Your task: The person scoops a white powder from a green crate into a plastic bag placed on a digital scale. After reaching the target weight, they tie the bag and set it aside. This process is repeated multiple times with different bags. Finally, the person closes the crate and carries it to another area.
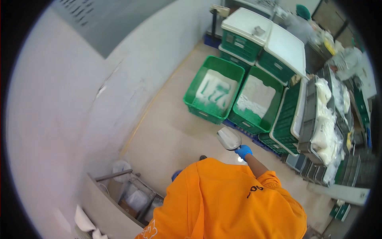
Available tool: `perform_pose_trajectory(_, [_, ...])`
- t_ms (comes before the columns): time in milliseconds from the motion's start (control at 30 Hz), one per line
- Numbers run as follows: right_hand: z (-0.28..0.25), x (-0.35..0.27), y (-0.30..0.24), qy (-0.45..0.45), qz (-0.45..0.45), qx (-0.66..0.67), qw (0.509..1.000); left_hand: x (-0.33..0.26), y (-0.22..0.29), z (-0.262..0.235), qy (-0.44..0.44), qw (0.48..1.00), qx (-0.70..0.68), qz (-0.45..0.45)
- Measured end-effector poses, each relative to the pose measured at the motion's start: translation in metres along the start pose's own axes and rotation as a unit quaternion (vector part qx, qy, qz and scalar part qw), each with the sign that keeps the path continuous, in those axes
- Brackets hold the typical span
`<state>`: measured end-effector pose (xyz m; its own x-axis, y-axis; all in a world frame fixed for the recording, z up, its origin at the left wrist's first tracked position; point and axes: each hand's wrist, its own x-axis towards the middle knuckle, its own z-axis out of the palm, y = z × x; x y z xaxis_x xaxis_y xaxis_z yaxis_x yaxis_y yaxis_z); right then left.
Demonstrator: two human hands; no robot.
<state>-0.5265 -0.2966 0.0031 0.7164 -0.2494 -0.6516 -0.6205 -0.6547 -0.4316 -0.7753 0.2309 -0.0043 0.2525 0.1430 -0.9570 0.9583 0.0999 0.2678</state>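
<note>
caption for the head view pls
Gloved right hand holds a metal scoop near two green crates of white powder.

The single head-worn fisheye camera is looking steeply down from above the person's orange-shirted torso (227, 203), facing forward over the beige floor (171, 131) toward green plastic crates (215, 89), which are sitting well away; edges are bending toward the rim.

Left hand (176, 174) mostly behind orange shirt (223, 203)

bright, even indoor light, strong fisheye bend

soft glare washes the white wall (59, 99) from 8 to 11 o'clock; a black vignette rings the frame, and detail turns soft and crowded toward 2 to 4 o'clock.
</note>
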Motion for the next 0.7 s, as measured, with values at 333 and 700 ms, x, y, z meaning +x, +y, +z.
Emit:
perform_pose_trajectory(333, [0.004,0.001,0.026,0.056,0.392,0.359,0.845,0.172,0.458,-0.005,0.006,0.962,0.187,0.200])
perform_pose_trajectory(700, [0.025,-0.040,-0.118,0.118,0.438,0.440,0.775,0.260,0.645,0.273,-0.058,0.514,0.633,0.576])
